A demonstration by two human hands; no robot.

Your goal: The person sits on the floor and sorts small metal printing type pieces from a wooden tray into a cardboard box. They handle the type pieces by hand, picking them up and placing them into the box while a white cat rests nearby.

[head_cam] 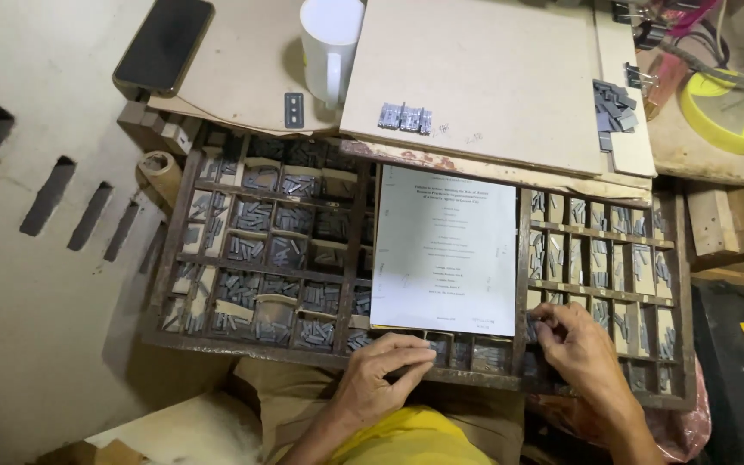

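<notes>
Left hand (385,370) lies flat, knuckles up, fingers together on the front rail of the dark, worn wooden compartment tray (350,258), grip pinching nothing visible. Right hand (580,349) curls beside it, fingertips dipping into a cell of small grey metal type pieces (256,215); its grip can't be judged. A white printed paper sheet (445,250) lies just beyond both.

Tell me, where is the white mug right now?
The white mug stands at the top of the head view, left of centre, on brown cardboard behind the type tray. A black phone lies to its left, a tan board to its right.
</notes>
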